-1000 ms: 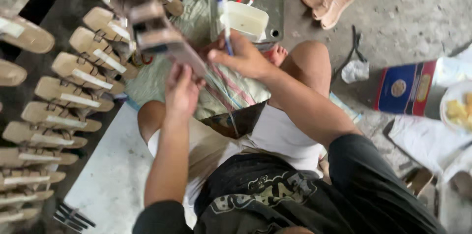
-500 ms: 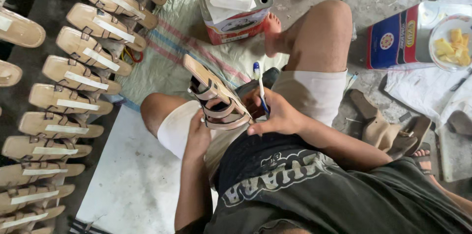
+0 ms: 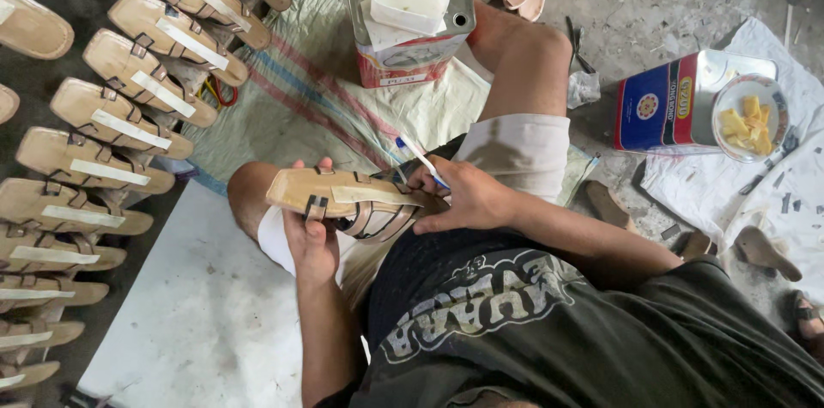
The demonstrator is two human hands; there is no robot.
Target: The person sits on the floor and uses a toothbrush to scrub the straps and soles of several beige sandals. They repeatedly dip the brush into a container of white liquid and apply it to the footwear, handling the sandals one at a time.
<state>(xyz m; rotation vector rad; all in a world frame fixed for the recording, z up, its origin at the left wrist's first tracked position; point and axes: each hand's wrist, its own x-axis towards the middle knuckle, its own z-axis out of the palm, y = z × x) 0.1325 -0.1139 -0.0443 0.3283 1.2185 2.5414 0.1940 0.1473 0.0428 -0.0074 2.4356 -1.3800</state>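
Head view: left hand (image 3: 311,236) grips a tan sandal (image 3: 343,199) over the lap, near the glue can (image 3: 403,13); right hand (image 3: 463,198) pinches a small brush (image 3: 419,155) beside it

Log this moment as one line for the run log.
left hand: grips sandal over lap | right hand: holds brush at sandal straps | nearby: open tin ahead, sandal rows at left

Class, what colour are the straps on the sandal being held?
Brown straps on the tan sandal, shown best in the head view.
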